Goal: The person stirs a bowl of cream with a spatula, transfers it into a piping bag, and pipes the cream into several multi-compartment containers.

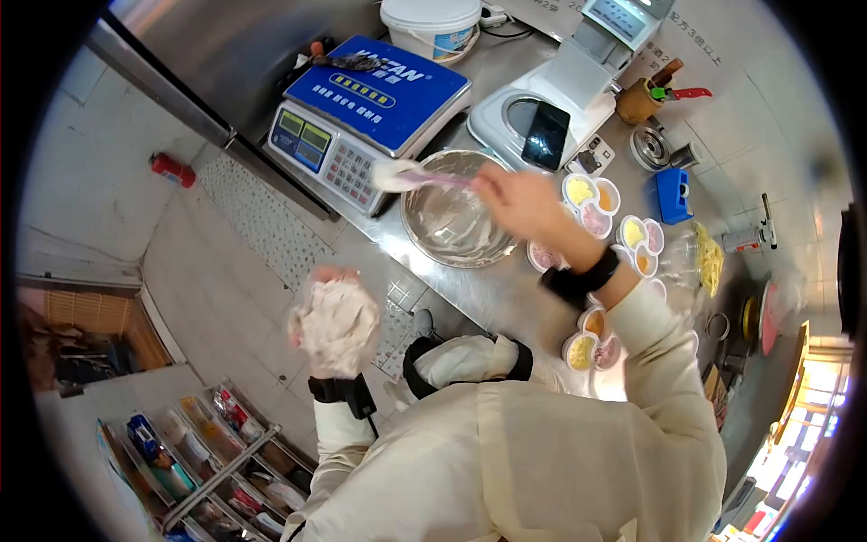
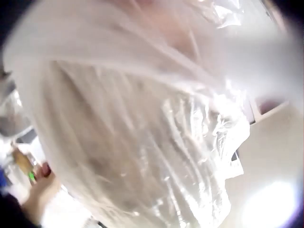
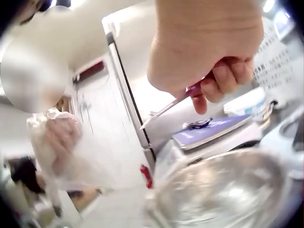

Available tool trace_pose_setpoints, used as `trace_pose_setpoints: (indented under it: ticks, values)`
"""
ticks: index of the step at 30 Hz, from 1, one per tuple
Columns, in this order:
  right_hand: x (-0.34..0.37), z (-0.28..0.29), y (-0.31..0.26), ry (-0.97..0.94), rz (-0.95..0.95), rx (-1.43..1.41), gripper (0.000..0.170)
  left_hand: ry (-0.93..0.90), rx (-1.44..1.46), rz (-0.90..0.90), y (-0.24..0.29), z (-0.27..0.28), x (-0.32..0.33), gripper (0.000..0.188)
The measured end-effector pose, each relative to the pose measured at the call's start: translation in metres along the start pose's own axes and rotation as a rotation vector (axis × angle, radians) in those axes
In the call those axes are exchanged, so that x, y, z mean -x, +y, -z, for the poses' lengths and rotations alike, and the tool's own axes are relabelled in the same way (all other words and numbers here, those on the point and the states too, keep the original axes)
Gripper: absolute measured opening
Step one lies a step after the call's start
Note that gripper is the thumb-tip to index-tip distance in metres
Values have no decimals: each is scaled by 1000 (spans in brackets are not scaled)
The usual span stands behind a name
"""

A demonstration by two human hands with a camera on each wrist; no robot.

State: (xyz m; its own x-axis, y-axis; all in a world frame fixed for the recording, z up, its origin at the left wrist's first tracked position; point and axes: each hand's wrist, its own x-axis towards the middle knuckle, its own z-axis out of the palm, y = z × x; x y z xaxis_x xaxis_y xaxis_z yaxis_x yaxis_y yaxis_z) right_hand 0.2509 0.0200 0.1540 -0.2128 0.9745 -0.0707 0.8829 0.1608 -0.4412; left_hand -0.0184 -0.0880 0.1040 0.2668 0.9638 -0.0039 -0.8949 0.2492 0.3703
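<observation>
My left hand [image 1: 332, 272] holds a clear plastic bag [image 1: 336, 327] with pale cream in it, out over the floor left of the counter. Wrinkled, shiny plastic fills most of the left wrist view, and the fingers are largely hidden behind it. With curled fingers my right hand [image 1: 524, 206] grips the purple handle of a spatula [image 1: 441, 179]. White cream [image 1: 395, 175] coats the spatula's far end. Below that hand stands a steel mixing bowl [image 1: 423, 237], its inside smeared with cream. In the right wrist view the spatula points down to the left, above the bowl.
A blue-topped scale [image 1: 375, 95] stands left of the bowl. Behind are a white bucket [image 1: 432, 25] and a white machine [image 1: 551, 99] with a phone [image 1: 546, 135] on it. Several filled cups [image 1: 581, 191] sit right of the bowl, under my forearm. The counter edge [image 1: 397, 257] runs close by.
</observation>
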Motion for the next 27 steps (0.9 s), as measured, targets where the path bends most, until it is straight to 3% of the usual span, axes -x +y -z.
trace_pose_setpoints:
  ticks: [1, 3, 4, 8, 12, 15, 18, 21, 23, 24, 26, 27]
  values:
    - [-9, 8, 20, 169, 309, 215, 23, 84, -106, 33, 2, 1, -1, 60]
    - [-27, 25, 46, 114, 505, 544, 13, 245, -313, 110, 5, 4, -6, 68]
    - [-36, 27, 51, 89, 510, 612, 13, -7, -210, 184, -2, 33, -11, 75]
    - [-57, 10, 67, -28, 435, 838, 12, -166, -354, 386, -29, 73, -36, 67]
    - [-36, -10, 72, -265, 290, 758, 12, -118, -274, 446, -58, 67, -45, 65]
    - [-9, -15, 67, -360, 291, 698, 15, -93, -212, 450, -70, 69, -46, 64]
    - [13, -24, 58, -353, 204, 536, 12, -8, -231, 479, -78, 73, -44, 64]
    - [18, -41, 72, -328, 116, 354, 13, 12, -339, 500, -82, 72, -47, 76]
    - [8, -59, 97, -383, 663, 265, 15, -32, -276, 486, -82, 73, -45, 75]
    - [2, -58, 110, -380, 653, 255, 15, -31, -280, 500, -82, 70, -45, 75]
    - [-9, -41, 116, -503, 712, -105, 9, 40, -354, 420, -81, 60, -43, 78]
    - [-9, -29, 111, -507, 715, -108, 9, 46, -354, 418, -79, 60, -41, 78]
